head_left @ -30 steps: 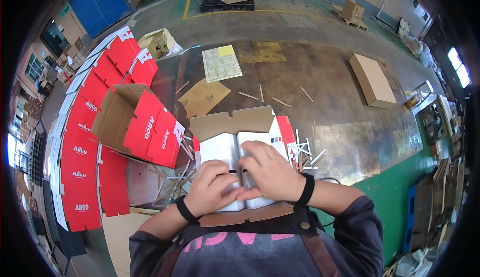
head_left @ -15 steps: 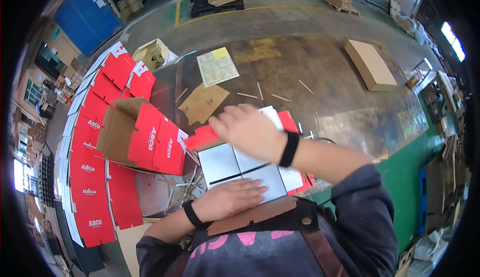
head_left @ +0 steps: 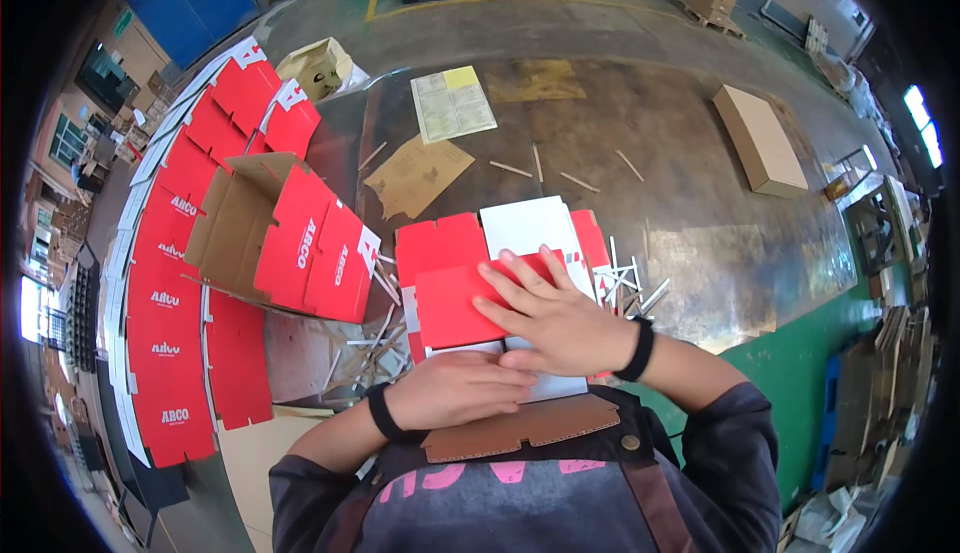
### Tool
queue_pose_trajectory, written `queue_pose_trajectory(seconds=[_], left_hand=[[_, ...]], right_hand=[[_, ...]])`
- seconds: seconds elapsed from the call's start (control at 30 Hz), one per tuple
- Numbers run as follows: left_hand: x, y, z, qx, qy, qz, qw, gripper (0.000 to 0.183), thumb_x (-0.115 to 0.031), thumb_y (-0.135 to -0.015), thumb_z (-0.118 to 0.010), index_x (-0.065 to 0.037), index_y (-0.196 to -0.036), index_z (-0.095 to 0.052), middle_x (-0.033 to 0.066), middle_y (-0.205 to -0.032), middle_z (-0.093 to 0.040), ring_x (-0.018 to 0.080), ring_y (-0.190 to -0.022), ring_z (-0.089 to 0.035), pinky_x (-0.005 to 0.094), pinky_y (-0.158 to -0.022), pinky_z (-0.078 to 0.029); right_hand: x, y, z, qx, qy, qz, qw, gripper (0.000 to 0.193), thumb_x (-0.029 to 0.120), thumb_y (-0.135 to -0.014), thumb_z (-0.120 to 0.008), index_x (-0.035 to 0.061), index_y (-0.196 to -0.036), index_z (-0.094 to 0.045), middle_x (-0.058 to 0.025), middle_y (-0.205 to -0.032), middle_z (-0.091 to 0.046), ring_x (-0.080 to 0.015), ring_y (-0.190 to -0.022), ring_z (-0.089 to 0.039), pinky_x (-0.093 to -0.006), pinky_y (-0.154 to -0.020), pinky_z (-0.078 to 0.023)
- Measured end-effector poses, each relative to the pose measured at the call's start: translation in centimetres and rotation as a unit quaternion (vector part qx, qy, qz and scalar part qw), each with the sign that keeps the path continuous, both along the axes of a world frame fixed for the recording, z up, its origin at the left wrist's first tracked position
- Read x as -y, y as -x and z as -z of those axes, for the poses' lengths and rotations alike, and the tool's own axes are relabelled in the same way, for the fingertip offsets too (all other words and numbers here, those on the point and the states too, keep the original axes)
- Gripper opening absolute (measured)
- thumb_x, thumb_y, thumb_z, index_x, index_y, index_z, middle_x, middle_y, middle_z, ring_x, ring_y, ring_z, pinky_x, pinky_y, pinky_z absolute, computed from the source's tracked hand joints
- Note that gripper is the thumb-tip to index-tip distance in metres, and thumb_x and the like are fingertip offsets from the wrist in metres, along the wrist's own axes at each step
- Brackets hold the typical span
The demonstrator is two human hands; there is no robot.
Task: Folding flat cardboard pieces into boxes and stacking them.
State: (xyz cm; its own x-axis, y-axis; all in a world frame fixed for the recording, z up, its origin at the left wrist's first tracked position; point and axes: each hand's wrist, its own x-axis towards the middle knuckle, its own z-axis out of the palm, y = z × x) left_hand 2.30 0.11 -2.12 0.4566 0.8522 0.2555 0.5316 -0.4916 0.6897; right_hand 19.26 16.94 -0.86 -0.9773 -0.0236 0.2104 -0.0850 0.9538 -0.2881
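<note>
The red-and-white carton (head_left: 445, 243) sits at the near side of the counter (head_left: 640, 143), directly in front of the person's torso. One red flap (head_left: 455, 311) lies folded inward over its top. White inner boxes (head_left: 560, 386) show along the near side beneath it, and a brown near flap (head_left: 522, 428) leans outward against the person's apron.

The right hand (head_left: 550, 321) lies palm down across the red flap's right part, fingers spread and released, grasping nothing. The left hand (head_left: 462, 393) rests flat over the near edge of the white boxes, its fingers extended, together and likewise ungripped. The fingertips of the left reach just below the right palm.

Room on the left is tight: an open red carton (head_left: 310, 258) stands near, tilted, with loose strips (head_left: 375, 343) heaped between the two cartons and a row of flat red cartons (head_left: 165, 343) beyond. White sticks (head_left: 625, 283) crowd the right side. Past the far edge, a brown cardboard sheet (head_left: 420, 178), a printed paper (head_left: 455, 108) and scattered sticks (head_left: 580, 182) leave wide gaps. The broadest bare stretch runs rightward to a long brown box (head_left: 760, 143) near the counter's right edge.
</note>
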Motion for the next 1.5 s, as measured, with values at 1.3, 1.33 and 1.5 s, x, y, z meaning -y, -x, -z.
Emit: queue_pose_trajectory(seconds=[1.3, 1.33, 1.5], left_hand=[[3.1, 3.6, 1.4, 0.551, 0.154, -0.248, 0.782, 0.100, -0.024, -0.100, -0.057, -0.018, -0.152, 0.028, 0.0199, -0.159, -0.023, 0.0301, -0.141, -0.038, 0.0440, -0.109, -0.037], [3.5, 3.2, 2.6, 0.464, 0.167, -0.291, 0.820, 0.096, -0.023, -0.102, -0.053, -0.017, -0.152, 0.028, 0.0207, -0.157, -0.028, 0.0296, -0.140, -0.039, 0.0417, -0.108, -0.038], [4.4, 1.8, 4.0, 0.104, 0.162, -0.381, 0.904, 0.088, -0.008, -0.094, -0.055, -0.010, -0.157, 0.007, 0.0233, -0.129, -0.059, 0.0321, -0.104, -0.065, 0.0375, -0.081, -0.054]], right_hand=[[-0.9, -5.6, 3.8, -0.126, 0.588, 0.260, 0.756, 0.077, 0.048, -0.104, -0.042, 0.0015, -0.155, -0.009, -0.0277, -0.145, -0.045, -0.0333, -0.137, -0.044, -0.0390, -0.108, -0.038], [-0.6, -5.6, 4.8, -0.107, 0.540, 0.234, 0.802, 0.078, 0.043, -0.104, -0.044, 0.0001, -0.155, -0.004, -0.0284, -0.147, -0.043, -0.0318, -0.138, -0.043, -0.0376, -0.110, -0.036], [-0.5, -6.8, 6.1, 0.009, 0.420, 0.239, 0.875, 0.078, 0.030, -0.103, -0.050, 0.0053, -0.157, 0.001, -0.0313, -0.145, -0.044, -0.0378, -0.126, -0.055, -0.0406, -0.101, -0.046]])
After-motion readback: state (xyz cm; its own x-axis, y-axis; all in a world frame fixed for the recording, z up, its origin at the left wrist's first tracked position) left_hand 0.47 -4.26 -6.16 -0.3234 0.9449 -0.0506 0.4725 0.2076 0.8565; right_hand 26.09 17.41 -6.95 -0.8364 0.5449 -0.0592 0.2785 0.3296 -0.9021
